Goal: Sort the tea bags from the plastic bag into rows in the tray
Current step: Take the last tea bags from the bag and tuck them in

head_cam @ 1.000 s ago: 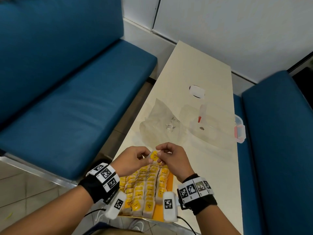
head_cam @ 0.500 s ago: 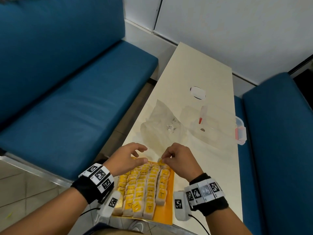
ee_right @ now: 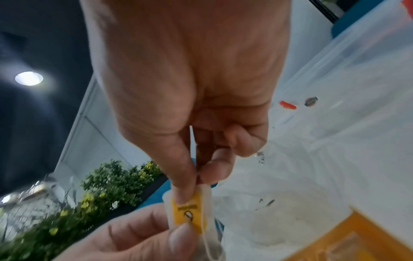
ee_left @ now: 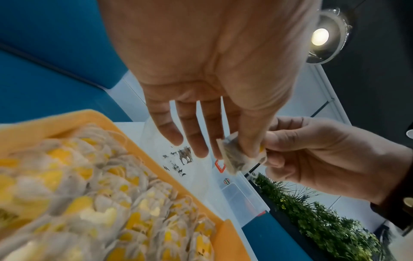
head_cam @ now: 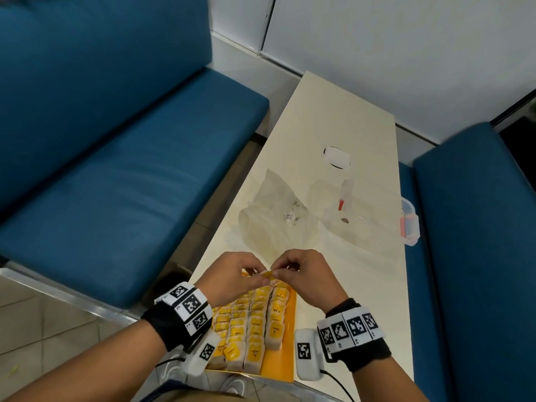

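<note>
Yellow paper shows on the small white tea bag with the yellow tag [ee_right: 188,214] that both hands hold together, up in the air; the left hand [head_cam: 232,275] pinches one end between thumb and first finger, and its other fingers [ee_left: 166,130] hang straight and loose beside the pinch; the right hand [head_cam: 307,274] pinches the other end with its thumb and first finger, and its other fingers curl in toward the palm. The tea bag sits between the two sets of fingertips, just above the far end of the flat orange plastic tray [head_cam: 288,364]; under the wrists, the many white tea bags with yellow tags [head_cam: 252,323] lie side by side in rows in the tray, and they fill most of it. Past the fingertips, the crumpled clear plastic bag [head_cam: 272,216] lies flat on the long cream table [head_cam: 371,300]; to the right of that bag, further from the fingers, stands a clear plastic box with red clips [head_cam: 406,224]; blue padded benches [head_cam: 116,175] run along both sides of the table.
</note>
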`<state>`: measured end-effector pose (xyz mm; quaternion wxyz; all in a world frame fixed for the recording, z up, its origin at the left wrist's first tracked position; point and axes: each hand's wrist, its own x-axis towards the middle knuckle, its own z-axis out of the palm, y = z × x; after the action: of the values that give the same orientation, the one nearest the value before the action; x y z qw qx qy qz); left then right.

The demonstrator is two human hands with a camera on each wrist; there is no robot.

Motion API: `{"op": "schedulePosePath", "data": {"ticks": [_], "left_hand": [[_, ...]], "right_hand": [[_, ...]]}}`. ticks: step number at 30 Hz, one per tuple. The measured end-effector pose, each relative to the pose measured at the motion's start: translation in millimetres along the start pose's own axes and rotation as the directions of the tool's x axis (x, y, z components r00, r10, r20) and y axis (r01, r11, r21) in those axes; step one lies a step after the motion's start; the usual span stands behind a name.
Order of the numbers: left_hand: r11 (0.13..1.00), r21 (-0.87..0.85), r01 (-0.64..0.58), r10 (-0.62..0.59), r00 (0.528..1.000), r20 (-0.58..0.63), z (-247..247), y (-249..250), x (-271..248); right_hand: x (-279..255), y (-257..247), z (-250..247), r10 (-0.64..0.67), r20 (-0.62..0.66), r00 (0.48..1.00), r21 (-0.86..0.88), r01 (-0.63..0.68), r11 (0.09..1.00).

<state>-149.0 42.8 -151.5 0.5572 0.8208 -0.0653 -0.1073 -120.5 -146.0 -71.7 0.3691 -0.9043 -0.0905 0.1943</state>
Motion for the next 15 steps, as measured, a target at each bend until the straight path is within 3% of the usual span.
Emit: {"op": "schedulePosePath", "data": {"ticks": [6, 10, 15], "left_hand": [[0.997, 0.055, 0.057, -0.059, 0.998, 0.02, 1, -5, -6], [0.975, 0.123, 0.184, -0.17, 0.979, -0.117, -18, -22, -13], [0.942, 0.137, 0.308, -0.269, 0.932, -0.244, -32, -48, -25]], "right_hand": [[-8, 5, -2, -0.018, 0.055, 0.998, -0.314, 0.034, 0.949], [-25, 20, 4, 0.038, 0.239, 0.97, -0.516, 0.094, 0.852], [-45, 38, 21, 0.148, 0.441, 0.885, -0.531, 0.124, 0.838]]}}
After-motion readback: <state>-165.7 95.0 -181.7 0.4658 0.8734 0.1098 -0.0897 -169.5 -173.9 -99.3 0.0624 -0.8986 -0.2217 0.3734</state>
